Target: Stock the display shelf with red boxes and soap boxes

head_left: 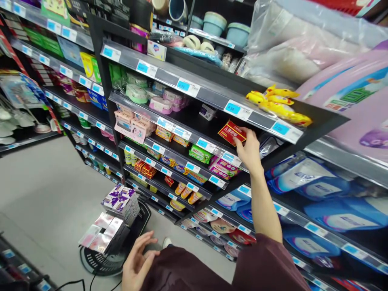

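My right hand [249, 148] reaches to the upper shelf, fingers and thumb closed on the right end of a red soap box [229, 132] with yellow Chinese lettering. The box is at the shelf's front, tilted in this view; whether it still touches the shelf I cannot tell. To its left a small grey-and-white box [207, 112] sits further back. Low in front of me, my left hand [140, 258] hangs with its fingers apart and loosely curled, holding nothing. Similar red boxes [145, 169] lie in a stack two shelves lower.
On the floor, a black basket [100, 260] carries stacked purple-and-white boxes [121, 200] and silvery-pink boxes [104, 232]. Yellow packets [279, 105] lie on the ledge above my right hand. Blue bottles [315, 178] fill the shelves to the right. Black cables [75, 281] cross the bottom left.
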Tool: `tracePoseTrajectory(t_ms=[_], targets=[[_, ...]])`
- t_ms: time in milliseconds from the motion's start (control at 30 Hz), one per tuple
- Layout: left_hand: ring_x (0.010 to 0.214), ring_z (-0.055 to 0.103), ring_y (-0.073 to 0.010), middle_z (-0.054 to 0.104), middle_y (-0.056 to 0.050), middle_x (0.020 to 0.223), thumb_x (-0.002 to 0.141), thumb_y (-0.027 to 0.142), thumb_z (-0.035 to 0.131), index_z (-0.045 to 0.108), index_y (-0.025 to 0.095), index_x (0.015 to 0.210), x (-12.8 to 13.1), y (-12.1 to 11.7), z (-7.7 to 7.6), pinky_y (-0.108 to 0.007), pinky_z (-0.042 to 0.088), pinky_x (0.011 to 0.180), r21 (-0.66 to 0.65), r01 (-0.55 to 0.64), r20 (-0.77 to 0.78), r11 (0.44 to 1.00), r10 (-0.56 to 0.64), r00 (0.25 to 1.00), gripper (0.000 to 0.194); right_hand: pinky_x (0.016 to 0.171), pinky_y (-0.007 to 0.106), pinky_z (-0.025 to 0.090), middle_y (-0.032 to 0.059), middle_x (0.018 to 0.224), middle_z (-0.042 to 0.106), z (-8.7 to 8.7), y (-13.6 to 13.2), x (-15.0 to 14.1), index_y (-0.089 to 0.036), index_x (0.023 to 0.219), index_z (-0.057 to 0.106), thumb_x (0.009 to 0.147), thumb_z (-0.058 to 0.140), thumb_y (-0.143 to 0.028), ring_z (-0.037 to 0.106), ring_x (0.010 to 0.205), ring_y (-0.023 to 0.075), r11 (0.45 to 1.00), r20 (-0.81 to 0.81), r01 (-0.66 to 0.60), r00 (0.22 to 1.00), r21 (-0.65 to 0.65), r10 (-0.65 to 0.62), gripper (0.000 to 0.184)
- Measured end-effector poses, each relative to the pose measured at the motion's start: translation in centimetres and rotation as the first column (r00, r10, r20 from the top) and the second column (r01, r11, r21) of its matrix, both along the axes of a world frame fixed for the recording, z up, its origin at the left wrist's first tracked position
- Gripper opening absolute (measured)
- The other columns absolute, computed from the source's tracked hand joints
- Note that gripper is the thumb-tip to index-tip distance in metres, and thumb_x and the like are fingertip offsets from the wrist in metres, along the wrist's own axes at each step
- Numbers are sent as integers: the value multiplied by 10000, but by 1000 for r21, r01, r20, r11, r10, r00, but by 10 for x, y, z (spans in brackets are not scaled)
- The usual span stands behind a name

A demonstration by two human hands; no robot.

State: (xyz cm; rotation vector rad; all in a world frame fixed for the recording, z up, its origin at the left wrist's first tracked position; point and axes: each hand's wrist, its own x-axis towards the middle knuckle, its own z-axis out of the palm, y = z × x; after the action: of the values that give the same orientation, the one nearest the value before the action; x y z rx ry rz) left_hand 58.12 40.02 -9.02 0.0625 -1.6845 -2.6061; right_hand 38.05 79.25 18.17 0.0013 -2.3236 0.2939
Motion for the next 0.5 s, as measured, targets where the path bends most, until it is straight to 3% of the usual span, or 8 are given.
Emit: tracePoseTrajectory(t_ms=[200,367,500], targets=[[1013,656,-341,598,-140,1282,802,309,777,738,264,1124,-4,-15,-18,-416,644,690,-34,70,-65,997,-72,995,328,1038,478,436,181,1179,625,7,50,-34,-129,1271,602,826,587,-200,577,1127,332,980,240,197,951,24,-197,451],[1041,635,-330,555,-138,1304,888,260,681,705,284,1164,-2,-22,-24,-416,634,706,-39,108,-133,993,-112,985,278,1001,470,431,215,1250,575,4,54,-51,-126,1305,640,794,589,-144,533,1173,345,925,199,379,904,40,-379,514],[1071,607,-308,514,-143,1319,932,248,626,679,264,1183,3,-21,-18,-396,611,760,-21,141,-129,990,-142,981,257,934,451,437,263,1219,604,3,62,-55,-94,1268,678,826,588,-157,551,1139,338,932,222,355,905,77,-363,456]])
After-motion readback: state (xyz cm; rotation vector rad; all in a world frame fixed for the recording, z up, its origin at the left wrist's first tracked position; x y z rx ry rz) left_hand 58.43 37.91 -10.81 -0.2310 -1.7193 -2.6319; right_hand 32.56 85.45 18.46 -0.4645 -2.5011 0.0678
